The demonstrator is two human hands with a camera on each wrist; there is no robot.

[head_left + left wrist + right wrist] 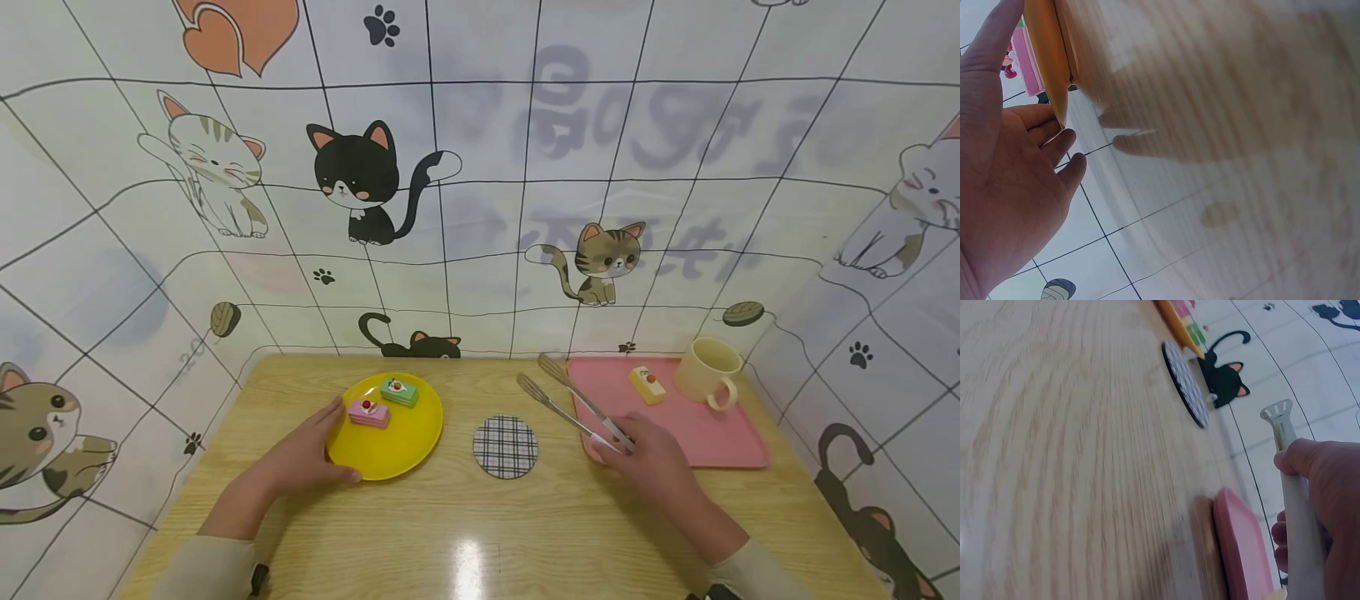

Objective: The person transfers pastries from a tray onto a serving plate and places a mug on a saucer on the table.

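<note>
1. Your left hand [311, 454] is partly curved at the left side of the yellow plate [405, 446], holding its rim, with the thumb at the near edge and the fingers farther along the left edge.
2. Your right hand [651, 454] is closed around the handle end of the metal tongs [590, 405]. Their two arms stand apart, with nothing between the tips, which point toward the back and left. I cannot tell whether the tips touch the table [420, 533].
3. The plate lies on the left part of the table. It bears a pink cake piece [368, 414] near its left edge and a green cake piece [399, 392] just beside that, farther back and to the right.
4. A round checked coaster [506, 447] lies on the table between the plate and your tongs.
5. The pink tray [705, 437] lies at the right, with your right hand at its near left corner. Toward its back it holds a yellow cake piece [647, 385] and, to the right, an upright cream mug [701, 371].
6. A cat-patterned wall covering [480, 275] stands behind the table.
</note>
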